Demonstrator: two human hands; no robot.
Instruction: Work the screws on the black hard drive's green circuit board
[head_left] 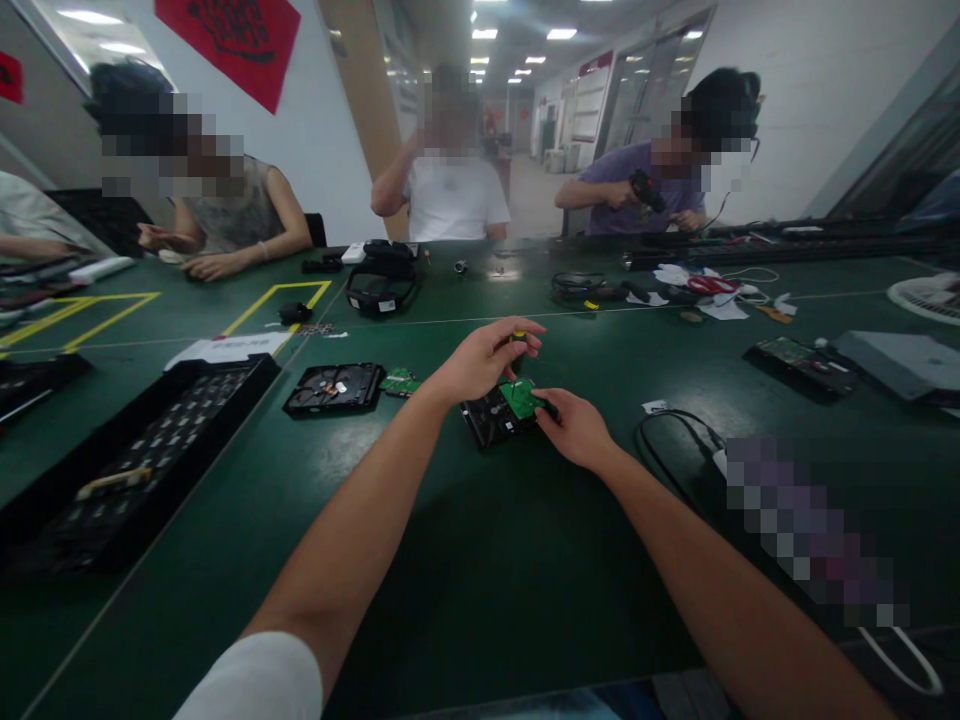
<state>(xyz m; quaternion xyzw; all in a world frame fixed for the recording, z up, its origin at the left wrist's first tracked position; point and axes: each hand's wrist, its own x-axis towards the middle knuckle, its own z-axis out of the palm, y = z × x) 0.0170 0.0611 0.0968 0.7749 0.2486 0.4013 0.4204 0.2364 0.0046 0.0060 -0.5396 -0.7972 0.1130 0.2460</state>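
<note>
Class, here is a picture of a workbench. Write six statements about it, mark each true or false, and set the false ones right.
1. The right hand is at a hard drive with a green circuit board on it. True.
2. Nothing lies to the left of the hands. False: a long black tray is there.
3. A co-worker in a purple shirt holds a dark power tool. True.
4. Only one hard drive is in view. False: a second hard drive lies farther left.
5. Red paper hangs on the wall at upper left. True.
6. The person straight ahead wears black. False: a white shirt shows.
</note>
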